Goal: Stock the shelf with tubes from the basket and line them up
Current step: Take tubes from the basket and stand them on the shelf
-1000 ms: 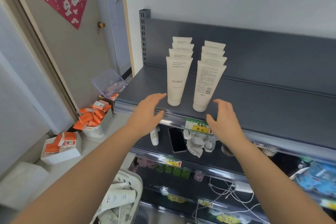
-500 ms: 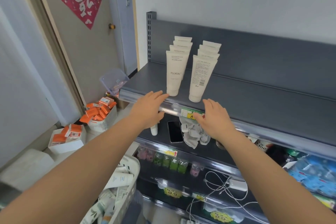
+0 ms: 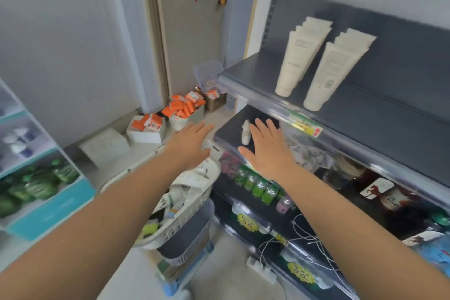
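**While both hands hang empty, the next tubes wait in the basket**

Since neither hand carries anything, the step in hand looks like a reach down for more stock. The left hand (image 3: 192, 140) is spread flat, palm down and fingers straight, over the far rim of the white slotted basket (image 3: 185, 219). The right hand (image 3: 265, 151) is just as flat and open, beside the basket and in front of a lower shelf's edge. Whether it touches that edge I cannot tell.

White tubes (image 3: 192, 182) lie jumbled in the basket under the left hand. On the grey top shelf (image 3: 389, 114) two rows stand cap-down near the front lip: the left row (image 3: 297, 61) and the right row (image 3: 328, 73).

To do this well, I would grip one tube per hand by its body. Turn each cap downward, then set it squarely in line with a row, label outward and standing straight.
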`<state>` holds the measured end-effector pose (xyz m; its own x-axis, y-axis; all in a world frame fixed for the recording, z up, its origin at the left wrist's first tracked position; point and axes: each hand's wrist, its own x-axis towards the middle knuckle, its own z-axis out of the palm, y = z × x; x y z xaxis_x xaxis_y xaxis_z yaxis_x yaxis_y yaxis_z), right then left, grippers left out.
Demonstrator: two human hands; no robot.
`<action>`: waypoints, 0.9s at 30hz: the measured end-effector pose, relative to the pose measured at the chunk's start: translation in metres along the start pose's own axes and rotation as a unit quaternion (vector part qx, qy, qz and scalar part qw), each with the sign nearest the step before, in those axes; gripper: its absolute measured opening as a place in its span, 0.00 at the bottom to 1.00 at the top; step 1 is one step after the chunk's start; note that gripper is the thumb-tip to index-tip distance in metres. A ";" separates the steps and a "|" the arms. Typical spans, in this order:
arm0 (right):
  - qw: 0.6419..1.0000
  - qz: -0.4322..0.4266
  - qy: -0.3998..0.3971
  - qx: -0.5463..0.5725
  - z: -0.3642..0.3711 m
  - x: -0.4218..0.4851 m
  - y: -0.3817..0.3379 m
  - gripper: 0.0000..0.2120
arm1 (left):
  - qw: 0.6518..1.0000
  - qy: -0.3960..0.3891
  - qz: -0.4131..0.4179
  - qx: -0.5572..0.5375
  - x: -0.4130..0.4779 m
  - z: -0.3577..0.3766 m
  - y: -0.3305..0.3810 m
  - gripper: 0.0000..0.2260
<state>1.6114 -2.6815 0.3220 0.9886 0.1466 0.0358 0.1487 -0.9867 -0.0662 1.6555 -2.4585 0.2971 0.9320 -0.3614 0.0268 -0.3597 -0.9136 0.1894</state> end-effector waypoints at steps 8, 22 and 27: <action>0.987 -0.149 -0.048 0.020 0.060 0.032 -0.094 0.31 | 0.988 -0.068 -0.111 -0.079 -0.060 0.043 -0.103 0.31; 0.966 -0.073 -0.240 0.055 0.166 0.083 -0.142 0.29 | 0.958 -0.222 -0.144 -0.111 -0.089 0.131 -0.192 0.32; 0.951 -0.062 -0.299 0.045 0.186 0.100 -0.143 0.28 | 0.938 -0.264 -0.177 -0.137 -0.080 0.155 -0.190 0.34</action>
<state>1.6942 -2.5126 0.1492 0.7969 0.3010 -0.5238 0.2395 -0.9534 -0.1835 1.6429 -2.2848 0.1065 0.8130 -0.1527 -0.5619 0.0601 -0.9378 0.3419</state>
